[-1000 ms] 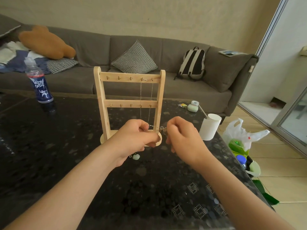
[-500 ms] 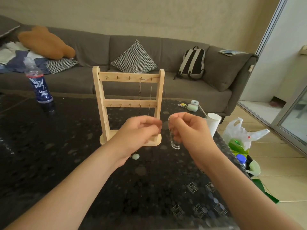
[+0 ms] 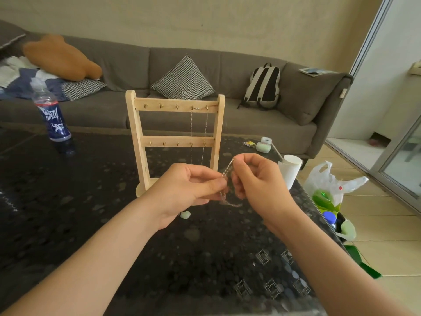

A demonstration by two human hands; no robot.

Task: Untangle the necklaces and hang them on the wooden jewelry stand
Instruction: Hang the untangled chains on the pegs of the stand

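Note:
The wooden jewelry stand [image 3: 137, 137] stands upright on the dark table, just behind my hands. One thin silver necklace [image 3: 206, 124] hangs from hooks at the right of its top bar. A tangled silver chain [image 3: 228, 168] runs between my hands above the table. My left hand [image 3: 189, 188] pinches its lower part between thumb and fingers. My right hand [image 3: 257, 179] pinches the upper end, lifted slightly higher. A loose loop of chain [image 3: 229, 203] dangles below both hands. A pale green pendant [image 3: 185, 214] shows under my left wrist.
A blue drink bottle [image 3: 53, 119] stands at the table's far left. A white paper cup [image 3: 290, 171] sits near the right edge, with small green items [image 3: 263, 145] behind it. A plastic bag [image 3: 330, 188] lies on the floor to the right. A grey sofa runs behind the table.
Both hands rose from near the stand's base and came closer together. The right hand lifted its end of the chain above the left hand's pinch.

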